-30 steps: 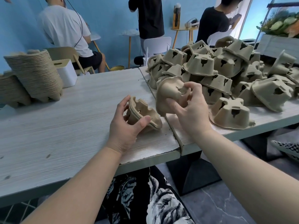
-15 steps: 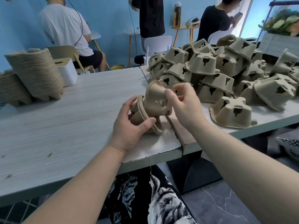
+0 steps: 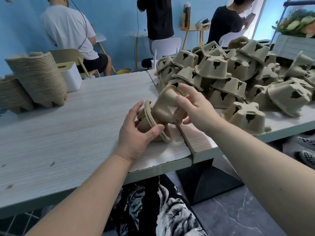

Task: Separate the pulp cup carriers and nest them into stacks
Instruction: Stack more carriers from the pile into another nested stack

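The right hand, fingers pinching 1 loose tan moulded-pulp cup carrier, is now seating it onto the small nested stack gripped by the left hand above the grey wooden table, having closed the earlier gap, so nesting is nearly complete.

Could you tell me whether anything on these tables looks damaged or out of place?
The near corner of the left table looks chipped, its edge ragged beside the gap. The loose carriers lie jumbled, but that pile is simply unsorted.
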The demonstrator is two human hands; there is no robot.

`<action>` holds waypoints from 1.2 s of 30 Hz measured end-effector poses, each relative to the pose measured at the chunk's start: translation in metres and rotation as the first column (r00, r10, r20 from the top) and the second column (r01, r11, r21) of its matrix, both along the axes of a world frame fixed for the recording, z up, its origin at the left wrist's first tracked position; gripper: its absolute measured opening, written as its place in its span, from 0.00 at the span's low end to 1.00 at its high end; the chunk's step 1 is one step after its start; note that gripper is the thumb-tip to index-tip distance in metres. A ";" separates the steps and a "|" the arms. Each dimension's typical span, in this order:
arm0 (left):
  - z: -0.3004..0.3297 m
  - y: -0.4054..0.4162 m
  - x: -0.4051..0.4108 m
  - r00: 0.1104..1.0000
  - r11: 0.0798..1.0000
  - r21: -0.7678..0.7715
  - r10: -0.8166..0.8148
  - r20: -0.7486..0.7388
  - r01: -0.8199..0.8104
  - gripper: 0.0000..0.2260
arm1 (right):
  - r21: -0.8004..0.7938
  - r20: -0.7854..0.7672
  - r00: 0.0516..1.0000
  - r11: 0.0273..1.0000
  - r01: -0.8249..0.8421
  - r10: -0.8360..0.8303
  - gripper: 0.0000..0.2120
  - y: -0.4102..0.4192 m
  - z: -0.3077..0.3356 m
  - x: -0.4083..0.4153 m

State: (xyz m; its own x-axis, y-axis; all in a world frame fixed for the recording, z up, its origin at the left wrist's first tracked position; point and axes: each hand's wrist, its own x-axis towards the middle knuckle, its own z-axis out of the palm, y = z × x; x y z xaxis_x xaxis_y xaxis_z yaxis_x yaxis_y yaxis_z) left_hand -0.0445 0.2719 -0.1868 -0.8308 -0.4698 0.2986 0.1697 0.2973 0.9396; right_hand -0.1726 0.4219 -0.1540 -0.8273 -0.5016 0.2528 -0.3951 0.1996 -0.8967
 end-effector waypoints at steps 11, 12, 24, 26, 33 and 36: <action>-0.003 -0.002 -0.002 1.000 1.000 -0.008 0.017 -0.011 -0.017 0.35 | 0.013 -0.103 0.993 0.999 0.050 -0.048 0.14 0.008 0.003 0.001; -0.004 -0.002 -0.002 1.000 1.000 -0.005 0.017 -0.013 -0.018 0.35 | 0.008 -0.127 0.989 0.997 0.073 -0.071 0.14 0.007 0.004 0.000; -0.006 -0.004 -0.005 0.999 0.999 -0.014 0.031 -0.025 -0.031 0.33 | -0.024 -0.102 0.993 0.998 -0.056 0.054 0.25 0.007 -0.004 0.007; -0.006 -0.005 -0.005 0.999 0.999 -0.005 0.034 -0.034 -0.034 0.33 | -0.036 -0.143 0.990 0.999 0.012 -0.017 0.17 0.008 -0.005 0.006; -0.007 -0.008 -0.006 0.999 0.999 0.000 0.043 -0.021 -0.043 0.35 | -0.129 -0.214 0.956 0.976 0.176 -0.201 0.04 0.010 -0.012 0.014; -0.008 -0.008 -0.005 0.998 0.999 -0.003 0.050 -0.030 -0.051 0.36 | -0.022 -0.317 0.942 0.994 0.105 -0.106 0.07 0.006 -0.021 0.026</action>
State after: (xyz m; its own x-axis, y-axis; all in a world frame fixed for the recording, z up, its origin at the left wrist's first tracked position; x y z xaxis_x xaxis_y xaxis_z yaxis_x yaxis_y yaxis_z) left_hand -0.0499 0.2636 -0.1945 -0.7967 -0.5098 0.3247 0.1825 0.3092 0.9333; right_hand -0.1461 0.4277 -0.1748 -0.7519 -0.4142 0.5130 -0.6362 0.2515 -0.7294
